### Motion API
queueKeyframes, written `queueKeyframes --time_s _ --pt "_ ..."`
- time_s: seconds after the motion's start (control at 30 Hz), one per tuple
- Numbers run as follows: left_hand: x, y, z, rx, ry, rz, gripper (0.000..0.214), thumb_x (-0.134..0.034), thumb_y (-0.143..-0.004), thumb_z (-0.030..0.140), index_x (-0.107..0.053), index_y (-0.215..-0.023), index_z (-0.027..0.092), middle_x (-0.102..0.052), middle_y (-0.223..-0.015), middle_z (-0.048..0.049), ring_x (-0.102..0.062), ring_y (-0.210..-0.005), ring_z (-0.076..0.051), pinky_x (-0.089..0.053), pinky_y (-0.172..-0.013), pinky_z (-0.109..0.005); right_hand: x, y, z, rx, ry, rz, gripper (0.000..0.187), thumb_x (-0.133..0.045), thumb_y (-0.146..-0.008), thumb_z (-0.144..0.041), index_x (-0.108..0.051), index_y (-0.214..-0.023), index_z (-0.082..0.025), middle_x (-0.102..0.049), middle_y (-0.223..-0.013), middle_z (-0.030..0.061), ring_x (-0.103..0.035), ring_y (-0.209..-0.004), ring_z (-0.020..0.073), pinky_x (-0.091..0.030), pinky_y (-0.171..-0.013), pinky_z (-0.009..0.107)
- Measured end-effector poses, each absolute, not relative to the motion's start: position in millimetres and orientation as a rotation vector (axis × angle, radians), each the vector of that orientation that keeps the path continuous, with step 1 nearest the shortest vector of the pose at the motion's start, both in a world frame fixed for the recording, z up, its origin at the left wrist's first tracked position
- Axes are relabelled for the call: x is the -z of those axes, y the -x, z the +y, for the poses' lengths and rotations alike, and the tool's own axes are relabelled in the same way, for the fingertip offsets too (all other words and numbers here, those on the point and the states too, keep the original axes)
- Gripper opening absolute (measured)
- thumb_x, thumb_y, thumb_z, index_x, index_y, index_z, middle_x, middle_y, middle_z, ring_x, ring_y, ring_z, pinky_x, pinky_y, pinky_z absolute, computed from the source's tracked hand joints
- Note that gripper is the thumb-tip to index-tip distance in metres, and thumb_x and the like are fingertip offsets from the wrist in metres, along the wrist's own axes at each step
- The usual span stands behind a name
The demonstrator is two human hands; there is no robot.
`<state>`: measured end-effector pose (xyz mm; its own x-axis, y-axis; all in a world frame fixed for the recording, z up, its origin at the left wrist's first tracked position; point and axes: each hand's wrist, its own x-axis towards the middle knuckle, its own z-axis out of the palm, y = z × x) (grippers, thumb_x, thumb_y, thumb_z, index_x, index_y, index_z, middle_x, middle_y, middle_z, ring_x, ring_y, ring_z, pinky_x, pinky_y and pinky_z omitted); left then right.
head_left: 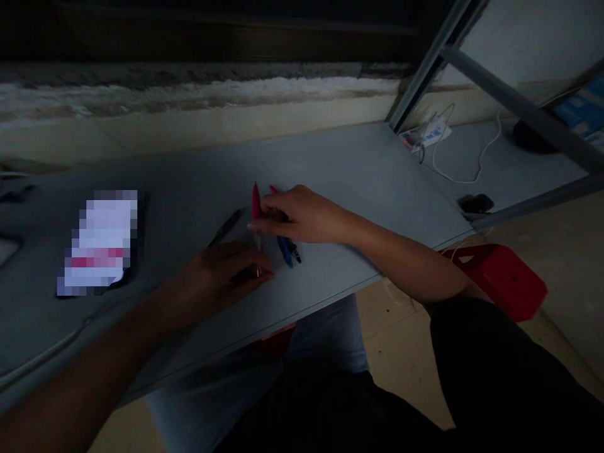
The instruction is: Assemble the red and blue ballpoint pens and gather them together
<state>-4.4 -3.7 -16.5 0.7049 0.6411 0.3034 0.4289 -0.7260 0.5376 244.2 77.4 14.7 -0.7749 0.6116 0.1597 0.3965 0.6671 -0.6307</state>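
On the grey table (368, 182), my right hand (302, 214) is closed over a bunch of pens: a pink pen (256, 202) sticks out past the fingers, and a blue pen (284, 250) and a dark one show beneath the palm. My left hand (226, 274) rests on the table just in front, its fingers curled against the lower end of the pink pen. A black pen (226, 228) lies loose on the table, to the left of both hands.
A blurred white card on a dark object (101, 242) lies at the left. A power strip with white cable (427, 135) and a small black object (475, 203) sit at the right. A red stool (503, 277) stands below the table edge.
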Motion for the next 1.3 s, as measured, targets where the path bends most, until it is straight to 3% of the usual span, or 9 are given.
queueKeyframes --time_s 0.1,0.3,0.63,0.77,0.87,0.97,1.07,1.17,1.3 --pt "15.4 3.5 -3.8 -0.651 -2.478 0.818 0.014 -0.062 -0.114 0.029 -0.073 -0.107 0.023 -0.077 -0.093 -0.0006 -0.076 -0.079 -0.016 -0.059 -0.071 -0.029 -11.6 -244.6 79.6 -0.878 0.827 -2.451 0.045 -0.061 -0.114 -0.051 -0.053 -0.082 -0.021 -0.052 -0.068 -0.0051 -0.049 -0.067 0.0120 -0.030 -0.071 0.029" --pt "17.6 0.6 -6.1 -0.636 -2.448 0.768 0.016 -0.070 -0.111 0.036 -0.073 -0.119 0.023 -0.077 -0.095 -0.0016 -0.074 -0.081 -0.018 -0.058 -0.074 -0.029 -6.2 -243.7 83.3 -1.166 0.855 -2.292 0.049 -0.059 -0.111 -0.063 -0.056 -0.086 -0.020 -0.064 -0.069 -0.0027 -0.054 -0.065 0.0122 -0.036 -0.070 0.028" --pt "22.2 1.7 -10.2 -0.568 -2.419 0.832 0.016 -0.061 -0.113 0.028 -0.076 -0.115 0.024 -0.078 -0.101 -0.0034 -0.075 -0.089 -0.019 -0.060 -0.084 -0.033 -3.5 -244.6 81.9 -1.173 0.802 -2.283 0.054 -0.060 -0.107 -0.070 -0.057 -0.085 -0.021 -0.066 -0.073 -0.0004 -0.057 -0.071 0.0139 -0.039 -0.073 0.029" --pt "21.9 3.5 -8.3 -0.566 -2.426 0.821 0.014 -0.062 -0.113 0.029 -0.076 -0.114 0.025 -0.077 -0.102 -0.0027 -0.076 -0.089 -0.018 -0.060 -0.083 -0.033 -2.7 -245.0 82.7 -1.202 0.805 -2.255 0.052 -0.063 -0.105 -0.068 -0.057 -0.084 -0.021 -0.067 -0.072 -0.0014 -0.056 -0.068 0.0130 -0.039 -0.072 0.028" --pt "21.5 4.7 -8.1 -0.557 -2.429 0.786 0.020 -0.071 -0.110 0.035 -0.075 -0.128 0.026 -0.078 -0.106 -0.0027 -0.078 -0.095 -0.020 -0.062 -0.087 -0.033 -2.2 -243.2 82.4 -1.275 0.833 -2.244 0.045 -0.065 -0.105 -0.059 -0.056 -0.084 -0.021 -0.065 -0.070 -0.0025 -0.055 -0.064 0.0122 -0.039 -0.070 0.028" --pt "17.4 4.6 -8.6 -0.594 -2.491 0.729 0.039 -0.076 -0.108 0.040 -0.070 -0.144 0.028 -0.080 -0.116 -0.0047 -0.079 -0.101 -0.022 -0.063 -0.093 -0.035 -3.2 -240.6 80.5 -1.157 0.890 -2.327 0.034 -0.067 -0.104 -0.042 -0.054 -0.081 -0.021 -0.063 -0.070 -0.0034 -0.054 -0.067 0.0120 -0.037 -0.073 0.028" --pt "11.7 5.3 -5.8 -0.696 -2.551 0.868 0.032 -0.065 -0.113 0.041 -0.070 -0.141 0.026 -0.078 -0.110 -0.0057 -0.077 -0.093 -0.022 -0.061 -0.088 -0.034 -5.0 -238.9 78.0 -0.930 1.000 -2.426 0.029 -0.068 -0.103 -0.030 -0.053 -0.080 -0.021 -0.059 -0.072 -0.0036 -0.054 -0.069 0.0118 -0.034 -0.073 0.028" --pt "10.3 11.0 2.3 -0.712 -2.610 1.285 0.034 -0.055 -0.116 0.046 -0.070 -0.133 0.021 -0.074 -0.108 -0.0098 -0.074 -0.090 -0.027 -0.059 -0.080 -0.038 -6.6 -239.9 77.4 -0.757 1.108 -2.493 0.027 -0.066 -0.107 -0.032 -0.057 -0.085 -0.019 -0.060 -0.076 -0.0015 -0.054 -0.070 0.0127 -0.034 -0.073 0.030" --pt "15.4 25.4 13.7 -0.556 -2.701 1.665 0.034 -0.059 -0.112 0.053 -0.068 -0.119 0.021 -0.074 -0.105 -0.0116 -0.074 -0.091 -0.032 -0.054 -0.070 -0.038 -8.3 -243.4 79.2 -0.625 1.172 -2.556 0.031 -0.064 -0.112 -0.039 -0.063 -0.090 -0.018 -0.060 -0.074 -0.0016 -0.051 -0.066 0.0128 -0.033 -0.073 0.031"
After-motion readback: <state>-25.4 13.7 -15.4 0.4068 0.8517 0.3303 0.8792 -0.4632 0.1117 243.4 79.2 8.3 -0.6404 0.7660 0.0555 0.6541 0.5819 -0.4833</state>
